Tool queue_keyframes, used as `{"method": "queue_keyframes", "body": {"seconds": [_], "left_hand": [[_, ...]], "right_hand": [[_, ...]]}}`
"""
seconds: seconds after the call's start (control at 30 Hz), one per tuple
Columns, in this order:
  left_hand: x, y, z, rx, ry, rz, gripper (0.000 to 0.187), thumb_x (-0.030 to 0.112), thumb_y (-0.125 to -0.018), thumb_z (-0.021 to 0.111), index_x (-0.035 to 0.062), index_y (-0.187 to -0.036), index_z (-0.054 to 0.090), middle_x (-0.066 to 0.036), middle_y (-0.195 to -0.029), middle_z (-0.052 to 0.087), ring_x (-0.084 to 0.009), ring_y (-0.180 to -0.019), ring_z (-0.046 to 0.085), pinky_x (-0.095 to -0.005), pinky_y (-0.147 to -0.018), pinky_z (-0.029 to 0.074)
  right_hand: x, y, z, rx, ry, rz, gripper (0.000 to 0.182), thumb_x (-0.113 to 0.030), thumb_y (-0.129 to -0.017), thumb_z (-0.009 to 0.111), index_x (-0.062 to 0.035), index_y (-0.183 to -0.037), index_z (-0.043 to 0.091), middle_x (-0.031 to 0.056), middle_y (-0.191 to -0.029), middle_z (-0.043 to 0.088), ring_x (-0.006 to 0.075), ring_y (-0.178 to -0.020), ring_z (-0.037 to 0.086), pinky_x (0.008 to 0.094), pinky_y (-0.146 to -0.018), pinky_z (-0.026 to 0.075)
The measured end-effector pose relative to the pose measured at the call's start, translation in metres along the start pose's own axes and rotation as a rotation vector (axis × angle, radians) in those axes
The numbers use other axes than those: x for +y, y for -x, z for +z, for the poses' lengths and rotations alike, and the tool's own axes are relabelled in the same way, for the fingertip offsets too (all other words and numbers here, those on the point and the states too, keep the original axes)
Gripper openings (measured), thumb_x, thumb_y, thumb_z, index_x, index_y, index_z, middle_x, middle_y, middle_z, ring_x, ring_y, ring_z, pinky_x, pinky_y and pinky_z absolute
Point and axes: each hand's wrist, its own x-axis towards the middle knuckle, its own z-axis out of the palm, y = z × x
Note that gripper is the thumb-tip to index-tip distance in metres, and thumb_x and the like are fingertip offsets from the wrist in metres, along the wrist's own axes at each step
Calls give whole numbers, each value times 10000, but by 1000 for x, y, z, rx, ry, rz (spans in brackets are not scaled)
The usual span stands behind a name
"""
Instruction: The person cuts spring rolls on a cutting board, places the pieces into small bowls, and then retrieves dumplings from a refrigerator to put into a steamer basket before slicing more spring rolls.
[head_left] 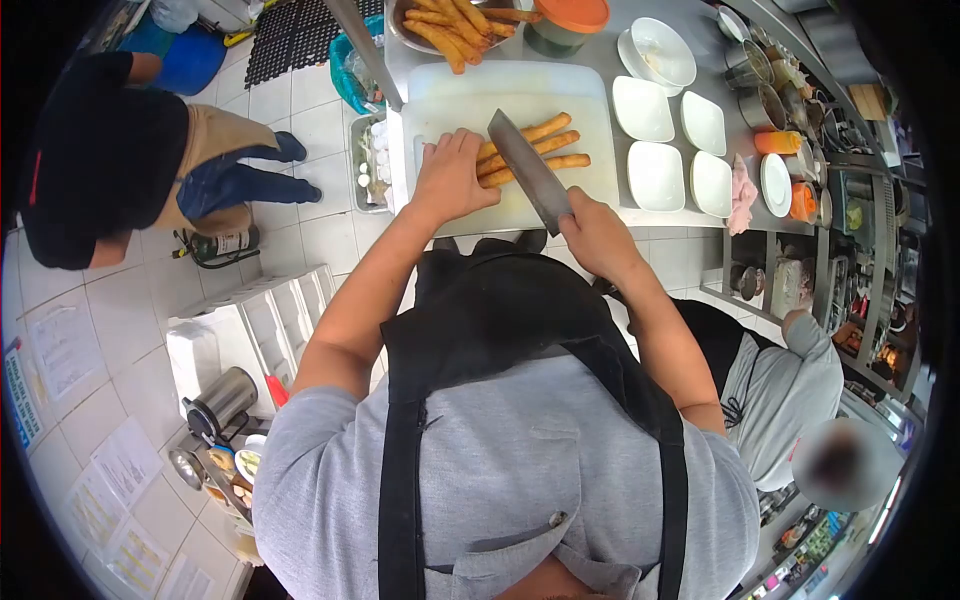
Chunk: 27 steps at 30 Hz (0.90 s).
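While the right hand (597,236) wraps its fingers snugly round a broad grey metal cleaver (530,170), the left hand (455,178), half-open, covers the ends of long golden-brown fried sticks (556,143), its grip unclear, on a rectangular white cutting board (575,95).

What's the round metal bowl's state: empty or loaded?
Loaded: long golden-brown food sticks lie in the round metal bowl, some overhanging its rim.

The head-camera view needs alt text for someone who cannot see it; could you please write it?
A right hand holds a cleaver across long golden-brown sticks on a white cutting board, the left hand at their left ends. White bowls stand alongside.
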Motion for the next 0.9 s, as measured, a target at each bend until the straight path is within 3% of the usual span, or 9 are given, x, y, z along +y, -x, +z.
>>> {"method": "queue_keyframes", "body": {"seconds": [0.17, 0.27, 0.3, 0.37, 0.47, 0.53, 0.7, 0.77, 0.9], "left_hand": [[-2, -2, -3, -20, 18, 43, 625, 254, -709, 809, 31, -1261, 619, -180, -1231, 643, -417, -1190, 601, -533, -1009, 481], [-4, -13, 8, -41, 111, 20, 547, 158, -720, 766, 20, -1229, 620, -205, -1198, 669, -453, -1168, 621, -551, -1022, 503], [3, -17, 6, -18, 154, 40, 545, 133, -707, 772, 16, -1217, 619, -217, -1177, 673, -469, -1146, 627, -564, -1010, 510], [12, -20, -5, -49, 190, 66, 535, 118, -695, 791, 11, -1190, 616, -221, -1162, 661, -471, -1128, 626, -556, -979, 528], [18, -17, -8, -49, 133, 113, 561, 137, -687, 817, 5, -1192, 610, -218, -1154, 649, -464, -1118, 623, -547, -976, 535], [16, -10, -14, -82, 79, 54, 592, 163, -668, 847, -1, -1183, 607, -213, -1149, 641, -458, -1111, 618, -547, -983, 532], [8, -12, -3, -62, 86, 75, 563, 190, -668, 878, 7, -1122, 600, -209, -1157, 638, -450, -1116, 616, -546, -979, 527], [4, -14, -2, -70, 110, 71, 549, 213, -695, 880, 10, -1124, 605, -216, -1143, 640, -457, -1107, 618, -547, -977, 529], [-5, -17, -1, -29, 165, 108, 505, 304, -829, 826, 23, -1193, 616, -235, -1131, 678, -474, -1093, 647, -566, -941, 545]], "right_hand": [[0, -9, 2, -20, 65, -98, 231, -185, -1024, 615, 22, -1107, 555, 315, -940, 734, 536, -945, 708, 637, -869, 543], [-1, -26, 19, -127, 123, -39, 362, -94, -924, 646, 23, -1265, 618, 302, -1012, 764, 504, -964, 751, 612, -845, 582], [5, -41, 36, -110, 109, -32, 437, -159, -928, 701, 9, -1315, 586, 303, -1009, 756, 507, -948, 736, 631, -847, 568], [-11, -71, 55, 30, -16, 45, 322, -129, -973, 612, 28, -1254, 605, 324, -1029, 754, 504, -976, 745, 617, -832, 583], [-42, -63, 7, 74, -30, 20, 297, -143, -1032, 551, 13, -1281, 595, 319, -1077, 758, 489, -1033, 754, 602, -859, 584], [-54, -41, -20, -134, -63, -33, 313, -154, -1022, 580, 38, -1267, 611, 309, -1093, 767, 476, -1044, 759, 586, -864, 589], [-34, -23, -3, -208, 1, 38, 297, -150, -1008, 561, 57, -1216, 607, 335, -1080, 750, 517, -1028, 741, 596, -900, 577], [-39, -52, 47, 15, -120, 63, 295, -124, -1000, 553, 61, -1227, 592, 343, -1095, 743, 518, -1054, 734, 599, -919, 570], [-37, -84, 71, 110, -168, 11, 356, -143, -1033, 492, 64, -1313, 566, 389, -1190, 691, 550, -1095, 707, 611, -942, 567]]}}
